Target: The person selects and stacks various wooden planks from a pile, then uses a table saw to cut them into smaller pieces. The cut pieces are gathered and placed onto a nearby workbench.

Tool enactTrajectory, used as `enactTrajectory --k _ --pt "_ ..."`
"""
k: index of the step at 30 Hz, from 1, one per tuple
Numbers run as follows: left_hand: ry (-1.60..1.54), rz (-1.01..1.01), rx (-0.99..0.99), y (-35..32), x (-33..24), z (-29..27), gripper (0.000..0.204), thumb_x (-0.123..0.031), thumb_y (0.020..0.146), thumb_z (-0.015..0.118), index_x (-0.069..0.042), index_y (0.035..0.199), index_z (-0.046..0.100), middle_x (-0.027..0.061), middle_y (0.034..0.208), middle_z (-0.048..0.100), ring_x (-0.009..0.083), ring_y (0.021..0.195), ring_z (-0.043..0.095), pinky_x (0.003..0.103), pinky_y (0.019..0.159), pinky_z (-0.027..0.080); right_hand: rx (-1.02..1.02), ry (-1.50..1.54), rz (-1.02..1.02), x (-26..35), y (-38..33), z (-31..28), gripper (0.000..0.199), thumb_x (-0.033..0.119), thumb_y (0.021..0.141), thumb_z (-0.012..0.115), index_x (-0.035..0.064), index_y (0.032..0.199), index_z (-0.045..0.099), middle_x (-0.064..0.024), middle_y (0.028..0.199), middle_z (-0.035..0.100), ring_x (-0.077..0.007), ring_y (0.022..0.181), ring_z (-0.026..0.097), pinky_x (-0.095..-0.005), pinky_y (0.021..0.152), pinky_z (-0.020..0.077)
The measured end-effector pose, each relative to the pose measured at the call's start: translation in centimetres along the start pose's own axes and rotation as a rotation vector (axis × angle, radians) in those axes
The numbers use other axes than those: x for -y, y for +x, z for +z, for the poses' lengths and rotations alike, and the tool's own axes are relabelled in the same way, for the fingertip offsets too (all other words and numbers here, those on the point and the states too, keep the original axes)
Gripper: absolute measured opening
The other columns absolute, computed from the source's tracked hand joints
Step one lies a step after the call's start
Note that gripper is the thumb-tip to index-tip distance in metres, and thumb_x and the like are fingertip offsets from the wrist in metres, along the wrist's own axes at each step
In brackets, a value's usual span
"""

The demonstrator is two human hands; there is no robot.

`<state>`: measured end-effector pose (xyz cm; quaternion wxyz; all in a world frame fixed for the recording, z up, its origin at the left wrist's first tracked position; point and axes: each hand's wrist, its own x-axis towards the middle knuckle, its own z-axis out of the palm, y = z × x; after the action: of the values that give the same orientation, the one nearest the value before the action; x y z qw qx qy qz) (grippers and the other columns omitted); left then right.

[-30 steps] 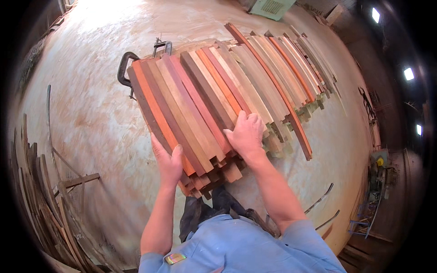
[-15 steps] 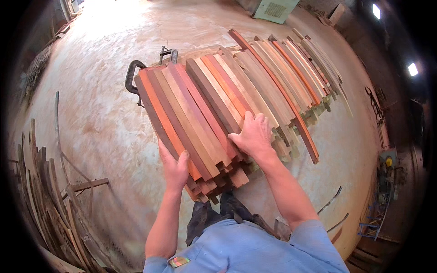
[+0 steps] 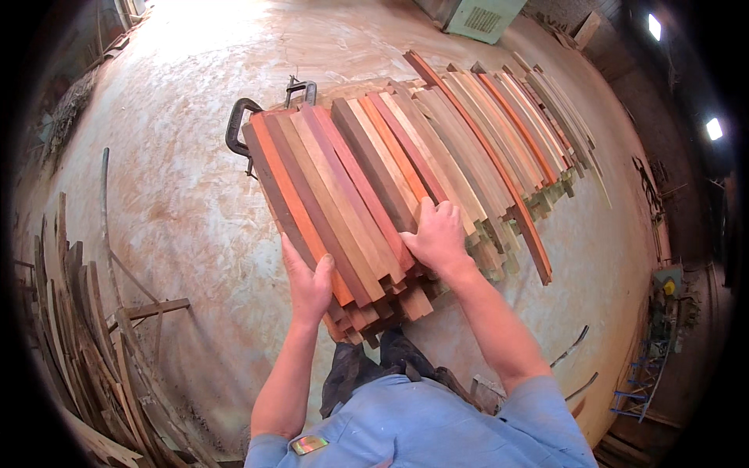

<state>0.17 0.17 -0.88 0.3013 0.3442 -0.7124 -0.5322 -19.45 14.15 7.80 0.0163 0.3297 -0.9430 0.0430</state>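
A stack of wooden strips in brown, orange, tan and pink (image 3: 324, 210) lies lengthwise before me, its near ends uneven. My left hand (image 3: 310, 282) is at the stack's left edge, with the fingers along the outer dark strip and the thumb on top by the orange one. On the right side of this group, my right hand (image 3: 438, 240) has its fingers curled over the strips and its thumb pressed against the pink-red strip (image 3: 367, 195). A dark C-clamp (image 3: 234, 132) hangs at the far left corner, and a second clamp (image 3: 300, 90) sits behind it.
More strips continue rightward; one long reddish strip (image 3: 534, 253) juts out toward me. Rough wood lengths (image 3: 78, 327) lean at the left, near a wooden stand (image 3: 160, 308). A pale green cabinet (image 3: 480, 19) stands at the back, a blue metal frame (image 3: 644, 382) at the right.
The pink-red strip lies closer against its left neighbours, and the dark gap beside it has narrowed. My hands keep nearly the same places; the whole view has shifted slightly.
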Motion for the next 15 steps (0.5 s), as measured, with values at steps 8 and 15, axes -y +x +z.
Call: enactTrajectory --k 8,15 --pt "-0.032 0.027 -0.009 -0.1 -0.1 0.3 0.082 -0.006 0.089 0.056 0.005 0.155 0.009 0.0220 0.147 0.038 0.0276 0.131 0.046 0.037 0.107 0.042 0.117 0.069 -0.011 0.0 0.1 -0.6 0.063 0.031 0.076 0.082 -0.0017 0.119 0.050 -0.0295 0.113 0.056 -0.0452 0.109 0.053 -0.0509 0.096 0.0453" --pt "-0.011 0.050 -0.014 0.0 -0.6 0.2 0.079 -0.006 0.088 0.055 0.005 0.154 0.012 0.0205 0.146 0.040 0.0274 0.128 0.049 0.037 0.107 0.042 -0.076 0.029 -0.090 -0.2 -0.7 1.3 0.073 0.034 0.075 0.083 -0.0024 0.129 0.049 -0.0260 0.110 0.058 -0.0399 0.104 0.057 -0.0474 0.091 0.0473"
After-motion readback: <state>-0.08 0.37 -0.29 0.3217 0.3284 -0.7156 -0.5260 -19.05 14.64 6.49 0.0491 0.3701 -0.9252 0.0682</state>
